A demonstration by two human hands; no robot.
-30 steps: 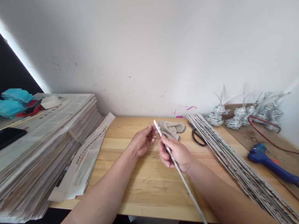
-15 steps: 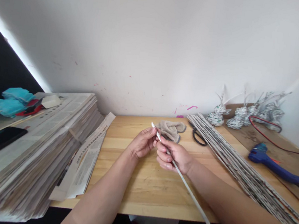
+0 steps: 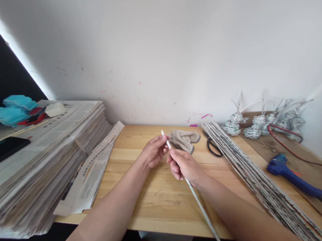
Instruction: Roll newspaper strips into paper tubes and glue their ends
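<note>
Paper rod (image 3: 208,220), thin and white, slants over the middle of the table (image 3: 162,203), its upper tip just past the left hand (image 3: 154,151) and its lower length crossing above the near edge. The left hand pinches it between thumb and fingertips close to that tip, the other fingers curled. Just below, the right hand (image 3: 183,165) grips it, thumb laid along it and fingers curled under. Behind the hands, near the far edge, lies a grey-beige cloth (image 3: 184,138); right of it are black handles (image 3: 214,148) beside a bundle of newsprint rods (image 3: 249,172) slanting toward the near right corner. A blue glue gun (image 3: 295,179) lies farther right, and a newspaper stack (image 3: 53,169) occupies the left side.
</note>
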